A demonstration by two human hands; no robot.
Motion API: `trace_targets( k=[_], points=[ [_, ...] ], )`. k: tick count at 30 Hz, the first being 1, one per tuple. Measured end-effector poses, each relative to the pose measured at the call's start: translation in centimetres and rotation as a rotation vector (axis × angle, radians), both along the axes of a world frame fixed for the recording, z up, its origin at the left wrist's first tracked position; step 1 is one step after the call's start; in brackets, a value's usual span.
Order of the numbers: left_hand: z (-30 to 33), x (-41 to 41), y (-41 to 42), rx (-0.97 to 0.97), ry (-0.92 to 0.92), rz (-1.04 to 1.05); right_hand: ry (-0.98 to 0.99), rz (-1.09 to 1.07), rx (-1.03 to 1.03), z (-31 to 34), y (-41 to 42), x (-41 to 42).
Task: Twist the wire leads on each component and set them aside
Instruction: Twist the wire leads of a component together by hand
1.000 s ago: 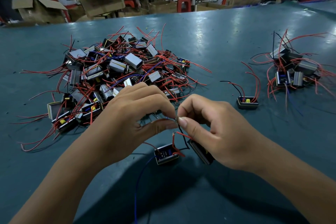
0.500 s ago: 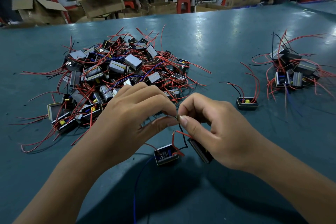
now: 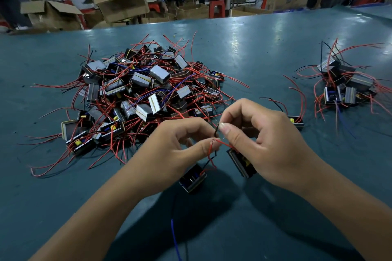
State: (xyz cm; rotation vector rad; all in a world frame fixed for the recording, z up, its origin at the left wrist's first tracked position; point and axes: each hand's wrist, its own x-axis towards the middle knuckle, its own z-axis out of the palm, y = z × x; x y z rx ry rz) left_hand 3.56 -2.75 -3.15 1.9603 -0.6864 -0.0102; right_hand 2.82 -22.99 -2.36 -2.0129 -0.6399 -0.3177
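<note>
Wire leads pinched between both hands above the counter [image 3: 254,48]

Ahead-left the large pile [image 3: 140,93] is seen. The left hand [image 3: 180,150] grips the red lead [image 3: 212,144]; the right hand [image 3: 269,144], just beside, pinches the upright black lead [image 3: 216,131]. Two components [image 3: 193,178] hang below.

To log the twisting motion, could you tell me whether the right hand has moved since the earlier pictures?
Yes: the right hand shifted up and outward, and now overlaps the left end of the lone component.
</note>
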Motion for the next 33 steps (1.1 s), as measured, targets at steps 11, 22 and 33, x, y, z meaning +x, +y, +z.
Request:
trace_targets(
  k=[11,22,33],
  points=[
    [0.4,0.4,1.2,0.029,-0.068,0.073,-0.021,-0.013,-0.024,0.2,-0.4,0.3],
    [0.4,0.5,2.3,0.458,0.04,0.101,0.187,-0.227,-0.027,-0.8,-1.4,2.1],
    [-0.4,0.0,0.8,0.707,0.004,0.111,0.366,-0.202,-0.381,-1.4,-2.1,2.8]
  ],
)
